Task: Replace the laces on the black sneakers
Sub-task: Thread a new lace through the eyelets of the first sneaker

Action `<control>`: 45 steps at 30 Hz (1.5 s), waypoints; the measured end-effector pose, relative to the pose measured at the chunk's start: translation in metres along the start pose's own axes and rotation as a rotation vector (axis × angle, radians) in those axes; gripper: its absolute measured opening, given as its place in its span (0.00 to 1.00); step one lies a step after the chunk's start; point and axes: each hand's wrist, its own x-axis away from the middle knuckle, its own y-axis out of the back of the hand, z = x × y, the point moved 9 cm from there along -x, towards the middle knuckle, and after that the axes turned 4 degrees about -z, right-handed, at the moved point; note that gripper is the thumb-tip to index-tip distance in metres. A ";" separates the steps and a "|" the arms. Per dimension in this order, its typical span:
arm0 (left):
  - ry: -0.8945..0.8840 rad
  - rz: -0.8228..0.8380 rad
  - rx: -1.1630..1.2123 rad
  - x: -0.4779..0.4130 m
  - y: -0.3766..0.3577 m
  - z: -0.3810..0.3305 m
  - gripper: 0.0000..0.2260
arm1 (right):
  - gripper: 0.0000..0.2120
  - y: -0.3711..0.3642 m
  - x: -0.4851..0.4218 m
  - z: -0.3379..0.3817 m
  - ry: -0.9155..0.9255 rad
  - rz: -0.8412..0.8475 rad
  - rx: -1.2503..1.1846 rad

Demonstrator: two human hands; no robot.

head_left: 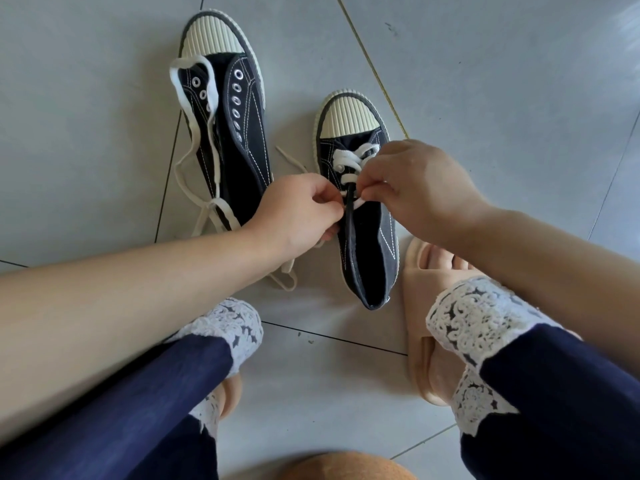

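1. Sneaker on the right (363, 237): black canvas w/ ribbed cream toe cap. It lies flat on the tile floor (86, 133), toe pointing away from the person.
2. Its white lace (349, 157) criss-crosses the eyelets from the toe end to approx. mid-tongue. Below that the opening shows dark tongue + lining.
3. Person's l. hand (298, 209): fingers curled in, thumb + forefinger pinching the white lace at the shoe's left edge, by the lowest crossing.
4. Person's r. hand (415, 188): fingers curled, thumb + forefinger pinching a short white lace end just right of the tongue. The 2 hands are close together, w/ the tongue between them.
5. Sneaker on the left (242, 150): same style, near the other but apart, toe also away. Both rows of metal eyelets show as open rings.
6. A cream lace (188, 109) drapes loose over its left side and trails onto the floor by the heel.
7. A thin cream strand (287, 282) lies on the floor between the sneakers and runs under the l. hand. Can't tell which lace it belongs to.
8. Legs in navy trousers (554, 393) w/ white lace-trim cuffs. A beige slipper (420, 341) sits just beside the heel of the sneaker on the right.
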 end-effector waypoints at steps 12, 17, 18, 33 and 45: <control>-0.140 -0.057 -0.197 -0.010 0.022 -0.014 0.06 | 0.06 0.014 0.015 -0.043 -0.332 -0.157 -0.222; 0.005 0.221 -0.316 -0.015 -0.001 -0.001 0.06 | 0.01 -0.014 0.033 -0.051 -0.473 -0.028 -0.395; -0.022 0.232 -0.335 -0.015 -0.001 -0.005 0.06 | 0.01 -0.014 0.033 -0.050 -0.473 -0.025 -0.399; 0.033 0.265 -0.276 -0.016 0.005 -0.008 0.06 | 0.06 -0.014 0.029 -0.053 -0.480 0.003 -0.485; 0.225 0.442 0.490 0.011 -0.008 -0.069 0.08 | 0.07 -0.007 0.019 0.012 -0.261 0.224 -1.050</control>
